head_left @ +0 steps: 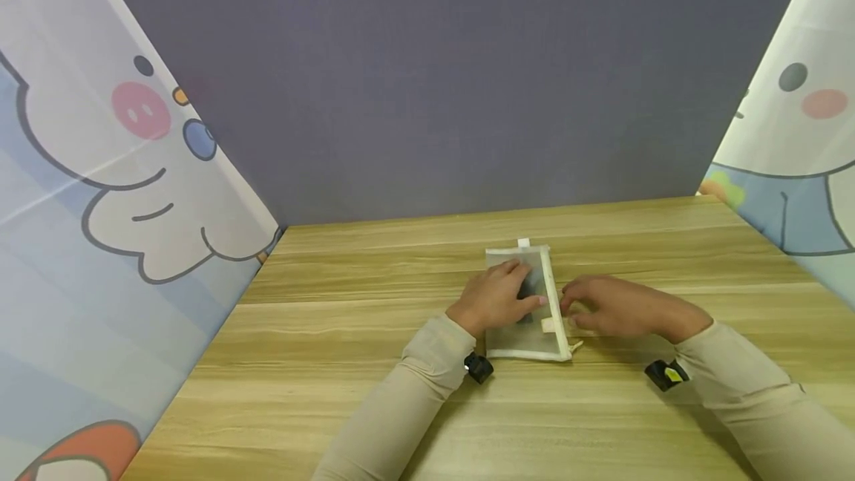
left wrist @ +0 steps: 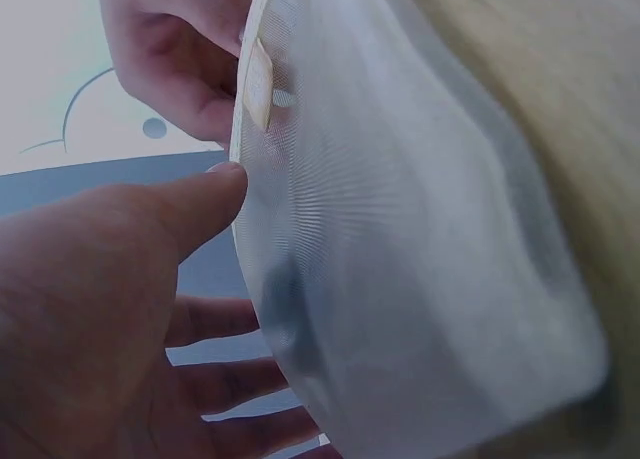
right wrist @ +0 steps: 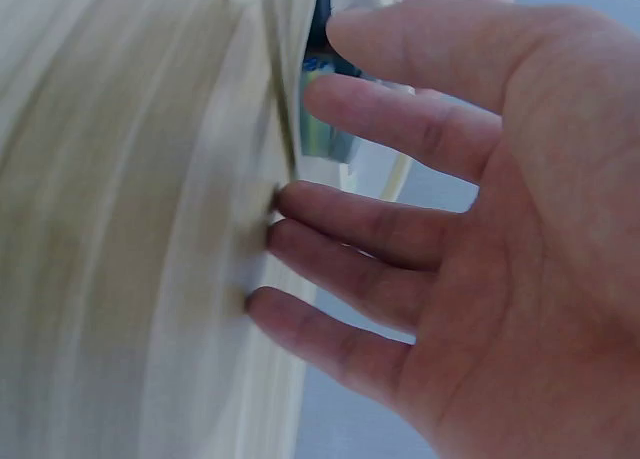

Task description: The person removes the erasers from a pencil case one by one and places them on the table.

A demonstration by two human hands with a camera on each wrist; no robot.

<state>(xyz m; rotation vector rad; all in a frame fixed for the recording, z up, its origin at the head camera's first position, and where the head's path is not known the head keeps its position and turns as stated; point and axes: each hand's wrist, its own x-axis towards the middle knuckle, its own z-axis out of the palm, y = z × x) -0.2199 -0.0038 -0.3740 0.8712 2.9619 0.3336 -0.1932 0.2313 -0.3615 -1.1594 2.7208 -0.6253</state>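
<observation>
1. Pouch (head_left: pixel 508 338), pale mesh, lies flat-ish on the wood-grain table (head_left: pixel 320 362), a little right of centre in the head view.
2. Long axis runs near to far, away from the person; short ends face the person and the grey panel (head_left: pixel 454 95).
3. Zip edge (head_left: pixel 551 280) forms the right long side, its far end slanting slightly left.
4. White tab (head_left: pixel 524 243) sticks out at the far end; cord (head_left: pixel 577 346) at the near right corner points right.
5. Cream tag (head_left: pixel 548 325) sits by the zip edge, nearer the person. Dark patch (head_left: pixel 532 284) shows at the mesh; nature unclear.
6. Left hand (head_left: pixel 497 299) rests over the pouch, fingers spread, thumb at the zip edge.
7. Right hand (head_left: pixel 614 306) is just beside that edge, fingers extended and loosely parted, thumb and index tips apart. Contact with the pouch: cannot tell.
8. Blue-green item (right wrist: pixel 318 119) shows by the right index tip; whether inside the pouch, cannot tell.
</observation>
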